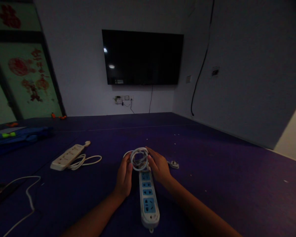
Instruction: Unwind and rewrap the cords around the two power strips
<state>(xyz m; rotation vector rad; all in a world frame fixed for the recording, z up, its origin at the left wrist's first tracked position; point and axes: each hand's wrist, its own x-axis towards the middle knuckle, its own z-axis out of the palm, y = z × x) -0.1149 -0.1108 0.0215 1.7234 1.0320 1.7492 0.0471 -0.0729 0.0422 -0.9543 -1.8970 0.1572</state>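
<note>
A white power strip (148, 217) with blue socket panels lies lengthwise in front of me on the dark purple surface. Over its far end, its white cord (139, 150) is wound into a small round coil. My left hand (124, 174) grips the coil from the left, thumb at the near side. From the right, my right hand (160, 164) closes on the same coil, with its fingers along the far edge. The cord's plug (173, 164) lies on the surface just beyond my right hand. Where the cord meets the strip is partly hidden by the coil.
Left of my hands lies another white power strip (68, 157) with a looped cord. A loose white cable (29, 197) runs at the near left, and blue cloth (22, 135) is piled farther back. A television (143, 57) hangs on the far wall.
</note>
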